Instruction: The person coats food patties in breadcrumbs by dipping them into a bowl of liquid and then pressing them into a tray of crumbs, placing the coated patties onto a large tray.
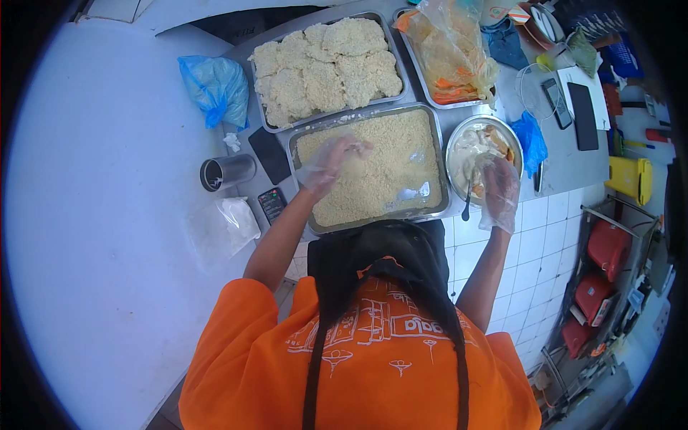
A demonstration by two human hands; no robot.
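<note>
My left hand [334, 161], in a clear plastic glove, hovers over or rests on a metal tray of pale breadcrumbs [376, 188]; its fingers are bent and nothing shows in them. My right hand [497, 185], gloved likewise, reaches into a round steel bowl [454, 185] of creamy batter with orange-yellow pieces. Its fingertips are hidden in the batter, so a grip cannot be told. Beside that hand a dark-handled utensil [466, 207] leans over the bowl's near rim. Behind the crumb tray, a second metal tray holds crumb-coated flat pieces [322, 75].
A tray with plastic bags [451, 59] stands at the back right. Left of the crumbs are a tied blue bag [215, 88], a steel cup [228, 172], a dark flat object [270, 156] and a bag of white powder [231, 226]. A blue bag [529, 141] lies right of the bowl.
</note>
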